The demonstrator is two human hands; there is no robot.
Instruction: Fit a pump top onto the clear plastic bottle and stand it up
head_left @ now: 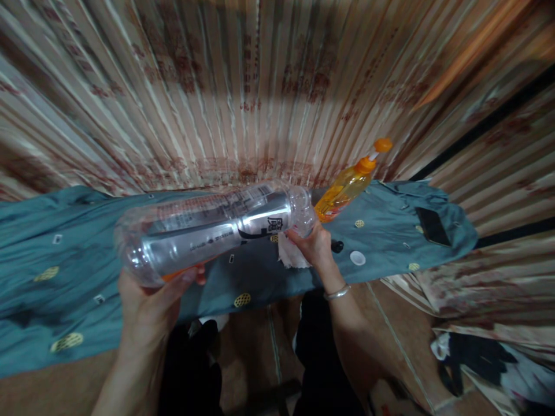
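Observation:
A large clear plastic bottle (208, 228) with a silver label lies sideways across both hands, above the cloth. My left hand (150, 300) is closed on its wide bottom end, at the left. At the narrower end, my right hand (314, 242) grips near the neck, with a bracelet on that wrist. Just behind the right hand stands a pump bottle (344, 188) with yellow-orange liquid and an orange top. A crumpled white tissue (292, 252) rests under the right hand. The fingers behind the held bottle are partly hidden.
A teal patterned cloth (234, 289) covers the long surface. To the right are a small black object (337, 247), a white round lid (358, 257) and a dark phone-like slab (433, 226). A pleated curtain (217, 104) hangs behind. Bundled fabric (481, 361) lies on the tiled floor.

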